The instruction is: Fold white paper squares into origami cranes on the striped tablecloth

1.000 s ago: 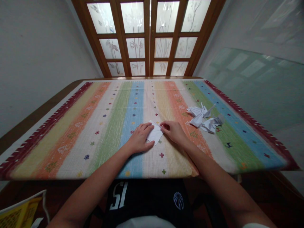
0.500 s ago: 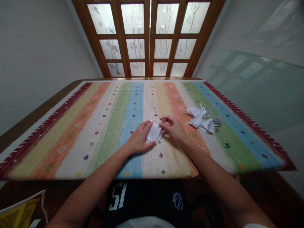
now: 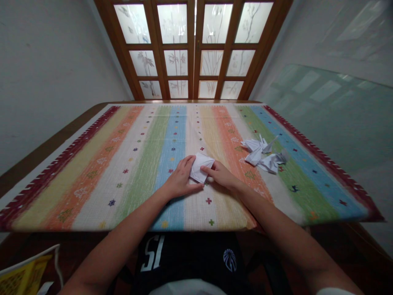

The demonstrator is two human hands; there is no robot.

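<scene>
Left hand (image 3: 181,178), half open, pressed the folded white paper (image 3: 201,167) at its left edge; right hand (image 3: 221,176), fingers curled, pinched its right corner. Paper cranes (image 3: 256,149) lay at two o'clock.

One left bare hand (image 3: 181,178) and one right bare hand (image 3: 221,175) at lower centre of the frame. Between them, one folded white paper sheet (image 3: 201,167). Right of centre, two crumpled white paper origami figures (image 3: 254,147) (image 3: 273,162). Beneath all these, one long multicoloured striped woven tablecloth (image 3: 92,172). At top centre, two brown wooden doors (image 3: 193,49) with twelve frosted glass panes (image 3: 173,61) in all. In the lower left corner, one yellow bag (image 3: 24,270).
</scene>
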